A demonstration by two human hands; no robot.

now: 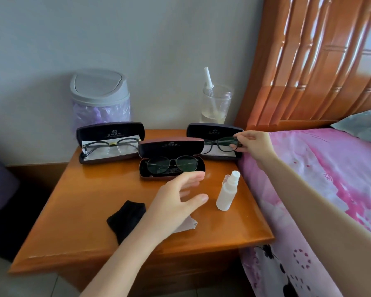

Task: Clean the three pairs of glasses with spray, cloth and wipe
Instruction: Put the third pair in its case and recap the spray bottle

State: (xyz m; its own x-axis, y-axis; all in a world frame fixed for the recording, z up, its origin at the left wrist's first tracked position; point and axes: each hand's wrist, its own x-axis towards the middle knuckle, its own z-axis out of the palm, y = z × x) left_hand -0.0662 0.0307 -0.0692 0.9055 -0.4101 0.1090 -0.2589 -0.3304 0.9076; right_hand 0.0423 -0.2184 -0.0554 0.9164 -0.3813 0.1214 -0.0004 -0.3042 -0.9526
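Observation:
Three open glasses cases stand on the wooden nightstand [99, 221]. The left case [109, 133] holds black-framed glasses [111, 144] on a white cloth. Round dark glasses [172, 163] lie in the middle case [171, 146]. At the right case [212, 130], my right hand [253, 144] pinches the black glasses [221, 144] by their right end. My left hand [180, 198] hovers open above the table, just left of the white spray bottle [226, 194]. A black cloth [126, 217] lies near the front, and a pale wipe [186, 224] shows partly under my left hand.
A lidded grey bin [100, 93] with a purple liner stands at the back left. A clear jar [216, 103] with liquid and a white tube stands at the back right. A bed with a pink cover [308, 179] and wooden headboard [308, 61] borders the nightstand's right side.

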